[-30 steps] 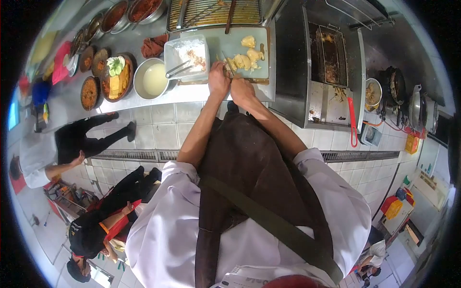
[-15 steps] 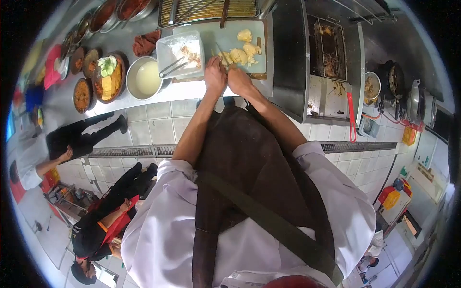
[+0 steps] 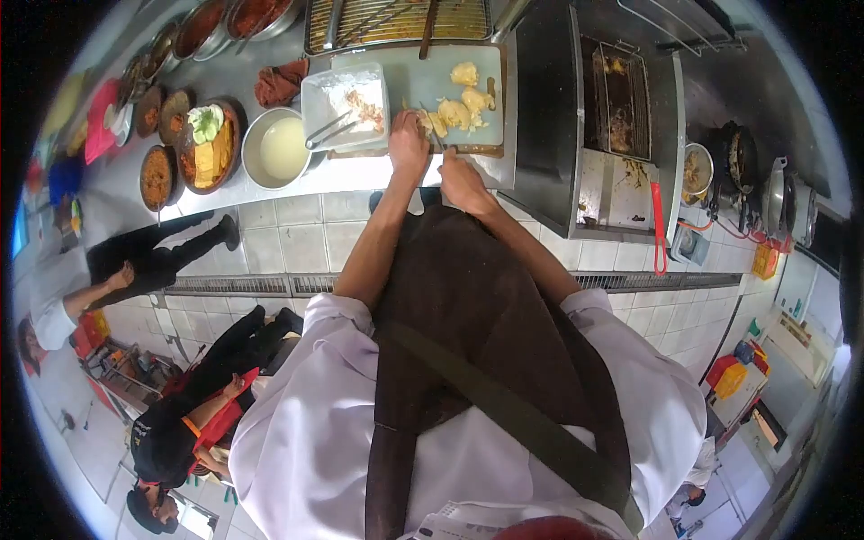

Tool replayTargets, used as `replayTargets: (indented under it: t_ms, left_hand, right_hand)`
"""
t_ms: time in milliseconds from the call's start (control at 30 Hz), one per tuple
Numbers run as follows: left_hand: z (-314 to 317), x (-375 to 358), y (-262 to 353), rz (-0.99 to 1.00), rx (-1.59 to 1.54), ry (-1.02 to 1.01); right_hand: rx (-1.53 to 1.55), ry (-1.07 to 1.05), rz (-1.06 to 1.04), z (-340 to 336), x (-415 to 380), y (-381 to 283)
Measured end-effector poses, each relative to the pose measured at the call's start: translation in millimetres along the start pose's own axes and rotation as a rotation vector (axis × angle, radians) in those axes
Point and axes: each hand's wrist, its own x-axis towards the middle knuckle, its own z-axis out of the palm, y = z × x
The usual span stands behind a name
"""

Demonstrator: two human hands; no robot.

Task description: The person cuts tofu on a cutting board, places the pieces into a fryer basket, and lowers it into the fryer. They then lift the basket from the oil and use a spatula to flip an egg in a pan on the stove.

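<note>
My right hand (image 3: 461,176) is closed around a knife (image 3: 438,139) at the near edge of a pale cutting board (image 3: 403,74). The knife's short visible part points toward the pale yellow food pieces (image 3: 454,113), whose kind I cannot make out. My left hand (image 3: 409,142) rests on the board just left of them, fingers curled and pressed down on a piece mostly hidden beneath them. Another yellow lump (image 3: 464,74) lies farther back. Beside my left hand stands a white plastic tub (image 3: 312,94) with chopped bits inside, and metal tongs (image 3: 329,129) lean in it.
Left of the tub are a metal bowl of pale liquid (image 3: 281,148), a reddish cloth (image 3: 280,83) and a dish of yellow slices and lettuce (image 3: 209,153). A wire rack (image 3: 378,27) lies behind the board. Fryers with a red handle (image 3: 659,216) stand right. Co-workers are at left.
My right hand has drawn the knife back toward me and slightly right, apart from my left hand. The left hand stays near the food. The whole view has shifted slightly.
</note>
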Motion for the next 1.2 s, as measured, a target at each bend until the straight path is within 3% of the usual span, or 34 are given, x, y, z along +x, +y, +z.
replayTargets:
  t_ms: [133, 200, 300, 533, 600, 700, 733, 867, 933, 1067, 1200]
  left_hand:
    - [0, 0, 0, -0.027, -0.056, -0.013]
    - [1, 0, 1, -0.061, -0.04, -0.023]
    - [2, 3, 3, -0.101, -0.041, -0.024]
    - [-5, 7, 10, -0.072, -0.022, -0.08]
    - [-3, 4, 2, 0.109, 0.099, -0.132]
    - [-4, -3, 0, 0.187, 0.163, -0.19]
    - [-4, -5, 4, 0.191, 0.165, -0.192]
    - [-8, -4, 19, 0.112, 0.166, -0.247]
    - [-6, 6, 13, 0.096, 0.132, -0.269]
    - [10, 26, -8, 0.115, 0.005, -0.185]
    - [-1, 13, 14, 0.033, 0.026, -0.142]
  right_hand:
    - [-0.015, -0.013, -0.033, 4, -12, 8]
    - [0.182, -0.036, 0.054, 4, -16, 9]
    - [0.055, -0.014, 0.04, -2, -28, -1]
    - [0.104, -0.044, -0.01, -24, -59, 8]
    - [0.125, 0.02, 0.046, -44, -70, 3]
    - [0.134, 0.209, -0.002, -58, -57, 7]
    - [0.064, 0.353, -0.114, -44, -36, 29]
    - [-0.014, 0.439, -0.214, -56, 4, 26]
    - [-0.012, 0.437, -0.376, -56, 19, 24]
    - [0.066, 0.432, -0.328, -40, 31, 14]
    - [0.263, 0.636, -0.125, -8, 45, -3]
